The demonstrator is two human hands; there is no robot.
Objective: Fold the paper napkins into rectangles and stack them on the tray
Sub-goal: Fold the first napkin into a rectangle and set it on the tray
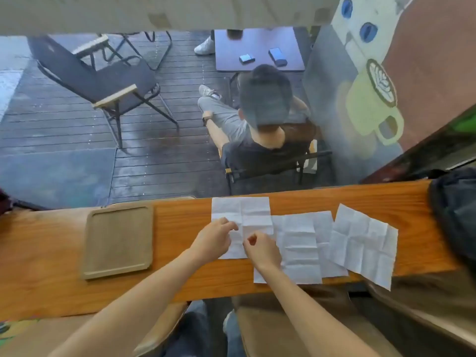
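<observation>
Three unfolded white paper napkins lie creased on the wooden counter (180,274). The leftmost napkin (253,212) is under both hands. My left hand (215,240) rests on its left part, fingers pinching near the centre crease. My right hand (261,247) pinches the napkin's lower middle. A second napkin (300,246) lies to the right, partly overlapped by the first. The third napkin (365,243) lies tilted further right, hanging over the counter's near edge. The tan tray (118,240) sits on the left with nothing on it.
A dark bag (456,210) sits at the counter's right end. Beyond the counter's far edge a person sits on a chair (268,140) on the lower deck. Folding chairs (110,83) and a small table (257,50) stand further off.
</observation>
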